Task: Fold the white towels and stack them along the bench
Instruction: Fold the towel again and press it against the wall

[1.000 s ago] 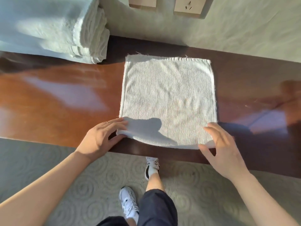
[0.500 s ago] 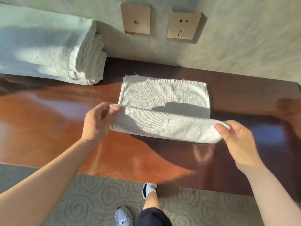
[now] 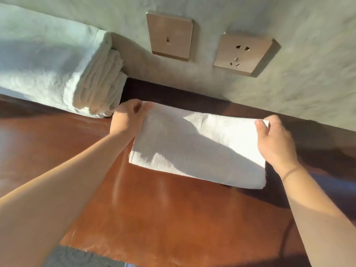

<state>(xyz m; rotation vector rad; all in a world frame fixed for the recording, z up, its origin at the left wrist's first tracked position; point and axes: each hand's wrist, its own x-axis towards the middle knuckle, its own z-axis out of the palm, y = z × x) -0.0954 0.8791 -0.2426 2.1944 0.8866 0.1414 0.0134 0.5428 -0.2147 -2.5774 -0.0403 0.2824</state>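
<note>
The left hand (image 3: 128,120) has its grip closed on the far left corner of the towel (image 3: 194,145), thumb on top and fingers curled under the edge. The right hand (image 3: 275,139) pinches the far right corner the same way, thumb lying across the top of the cloth and the fingers tucked beneath it. Both corners sit at the far edge of the towel, close to the wall (image 3: 289,20).

The towel is folded in half into a wide band, its fold line running along the near side and its doubled edges at the far side under the hands. It lies on the worktop (image 3: 158,218), slightly skewed so that the right end sits nearer the camera than the left. Sunlight falls across its right half while the hands cast shadows on the left half.

Just beside the left hand, to the left, a stack (image 3: 57,70) of folded white towels rests on the worktop against the wall, almost touching the knuckles. On the wall above the towel are a switch plate (image 3: 170,35) and a socket (image 3: 243,54), side by side.
</note>
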